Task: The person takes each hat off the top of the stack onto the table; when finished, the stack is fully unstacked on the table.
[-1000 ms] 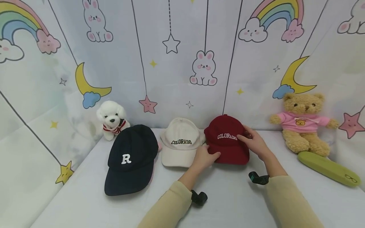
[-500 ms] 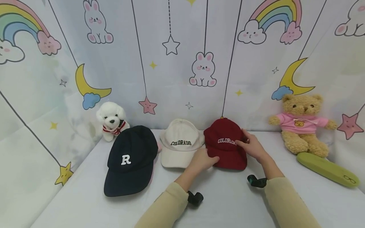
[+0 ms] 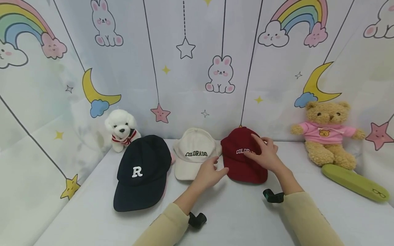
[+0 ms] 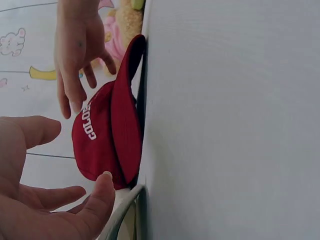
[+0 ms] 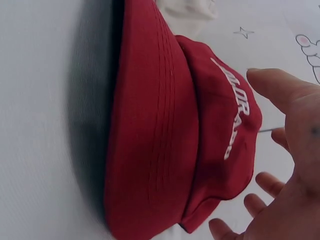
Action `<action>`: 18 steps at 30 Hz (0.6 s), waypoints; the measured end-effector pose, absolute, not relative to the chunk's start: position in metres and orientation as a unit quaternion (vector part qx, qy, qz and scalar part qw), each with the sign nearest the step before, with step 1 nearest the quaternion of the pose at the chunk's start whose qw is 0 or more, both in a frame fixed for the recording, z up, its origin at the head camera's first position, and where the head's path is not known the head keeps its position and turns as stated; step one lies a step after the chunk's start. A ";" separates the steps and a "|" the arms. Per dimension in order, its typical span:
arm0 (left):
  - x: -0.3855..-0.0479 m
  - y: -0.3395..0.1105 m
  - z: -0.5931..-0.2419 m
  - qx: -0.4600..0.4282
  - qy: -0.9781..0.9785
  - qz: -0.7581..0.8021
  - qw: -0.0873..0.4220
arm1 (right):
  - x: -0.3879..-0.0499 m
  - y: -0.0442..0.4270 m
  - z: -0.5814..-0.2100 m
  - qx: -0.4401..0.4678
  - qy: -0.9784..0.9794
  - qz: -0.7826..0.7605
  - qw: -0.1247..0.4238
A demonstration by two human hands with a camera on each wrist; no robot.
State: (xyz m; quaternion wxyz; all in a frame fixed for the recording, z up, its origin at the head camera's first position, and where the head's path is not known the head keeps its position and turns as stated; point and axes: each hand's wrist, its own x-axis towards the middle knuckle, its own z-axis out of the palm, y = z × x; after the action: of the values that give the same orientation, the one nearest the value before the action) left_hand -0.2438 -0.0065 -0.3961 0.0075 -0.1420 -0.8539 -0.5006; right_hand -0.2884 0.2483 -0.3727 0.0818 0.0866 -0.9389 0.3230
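A red COLORADO cap [image 3: 243,167] rests at the back of the table, to the right of a cream COLORADO cap [image 3: 197,147]. In front of the cream cap, my left hand [image 3: 209,174] has its fingers spread and holds nothing. My right hand [image 3: 267,155] hovers over the red cap's right side, fingers apart. The right wrist view shows a gap between that hand [image 5: 295,145] and the red cap [image 5: 155,125]. In the left wrist view, both hands are loose around the cap [image 4: 112,130].
A dark cap with an R [image 3: 143,174] lies at the left, a white plush dog [image 3: 121,128] behind it. At the right a teddy bear [image 3: 327,136] in pink sits behind a green glasses case [image 3: 354,182]. A patterned curtain [image 3: 191,85] hangs behind.
Both hands have let go of the red cap. The left hand has drawn back to the left and toward me; the right has lifted slightly. The red cap sits a little nearer than a second ago.
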 end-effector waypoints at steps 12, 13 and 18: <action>-0.240 -0.039 -0.391 -0.162 -0.846 -0.507 0.039 | -0.291 0.240 -0.378 0.083 -0.942 0.318 0.069; -0.239 -0.042 -0.391 -0.163 -0.844 -0.510 0.040 | -0.291 0.239 -0.380 0.084 -0.942 0.319 0.068; -0.234 -0.055 -0.389 -0.165 -0.840 -0.515 0.050 | -0.294 0.238 -0.389 0.095 -0.943 0.313 0.067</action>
State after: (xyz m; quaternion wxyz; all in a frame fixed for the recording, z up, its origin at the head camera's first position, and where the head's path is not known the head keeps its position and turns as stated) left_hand -0.2344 -0.0551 -0.3895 0.0503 -0.1647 -0.8399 -0.5147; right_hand -0.2942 0.2376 -0.3891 0.0667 0.0955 -0.9425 0.3132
